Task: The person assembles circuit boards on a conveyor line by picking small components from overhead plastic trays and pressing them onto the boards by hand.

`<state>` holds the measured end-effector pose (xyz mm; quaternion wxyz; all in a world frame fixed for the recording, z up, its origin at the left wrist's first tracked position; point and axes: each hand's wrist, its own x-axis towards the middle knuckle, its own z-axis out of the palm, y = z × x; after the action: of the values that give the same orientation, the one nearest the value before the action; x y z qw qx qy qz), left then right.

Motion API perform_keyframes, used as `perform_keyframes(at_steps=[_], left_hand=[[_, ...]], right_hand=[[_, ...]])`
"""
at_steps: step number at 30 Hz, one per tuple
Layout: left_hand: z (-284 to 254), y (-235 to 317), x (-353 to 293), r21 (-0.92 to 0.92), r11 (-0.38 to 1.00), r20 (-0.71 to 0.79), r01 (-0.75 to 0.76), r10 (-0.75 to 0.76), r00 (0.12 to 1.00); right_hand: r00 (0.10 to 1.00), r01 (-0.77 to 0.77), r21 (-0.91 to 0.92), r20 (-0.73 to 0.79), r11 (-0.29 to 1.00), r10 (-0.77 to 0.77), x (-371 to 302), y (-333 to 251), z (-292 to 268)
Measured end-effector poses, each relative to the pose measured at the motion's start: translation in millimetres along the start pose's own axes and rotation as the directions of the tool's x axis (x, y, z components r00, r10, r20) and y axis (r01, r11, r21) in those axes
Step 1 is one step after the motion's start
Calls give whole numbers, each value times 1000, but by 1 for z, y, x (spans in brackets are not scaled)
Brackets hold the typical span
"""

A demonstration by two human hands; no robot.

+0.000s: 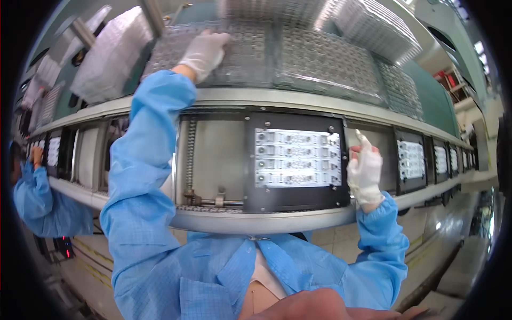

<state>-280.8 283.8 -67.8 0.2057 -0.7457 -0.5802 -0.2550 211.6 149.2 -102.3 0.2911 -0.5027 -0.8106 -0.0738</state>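
Note:
My left hand [205, 54], in a white glove, reaches over a clear plastic tray [245, 56] with many small pockets beyond the conveyor rail. Its fingers bend down and press together at the tray; whatever is between them is hidden. My right hand [366, 172], also gloved with some fingertips bare, is at the right edge of a black fixture plate [293, 200]. The index finger stretches up and the others curl loosely; nothing shows in them. Rows of silvery-white circuit boards [297, 158] lie side by side in the plate.
A second pocketed tray [330, 61] lies to the right, with stacks of clear trays [378, 29] behind and another stack [112, 56] at left. More black fixtures [412, 160] line the conveyor [213, 221]. A co-worker's blue sleeve [37, 197] is at far left.

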Motion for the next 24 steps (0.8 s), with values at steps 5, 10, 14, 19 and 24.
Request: perform_keyframes(at_steps=[5, 10, 14, 19, 24], left_hand=[[-28, 13, 7, -8, 997, -98, -82, 81, 992], [-50, 80, -16, -100, 989, -167, -104, 87, 982], [-103, 119, -53, -336, 939, -121, -76, 37, 992], [-136, 159, -101, -526, 830, 188, 187, -101, 977], [-137, 194, -140, -610, 741, 327, 281, -88, 941]], right_hand=[[994, -106, 258, 51, 960, 96, 3, -2, 5], [966, -98, 483, 255, 870, -32, 26, 14, 24], [999, -1, 176, -41, 984, 8, 106, 24, 17], [998, -32, -182, 50, 983, 42, 175, 126, 45], [996, 14, -164, 88, 986, 0, 190, 168, 46]])
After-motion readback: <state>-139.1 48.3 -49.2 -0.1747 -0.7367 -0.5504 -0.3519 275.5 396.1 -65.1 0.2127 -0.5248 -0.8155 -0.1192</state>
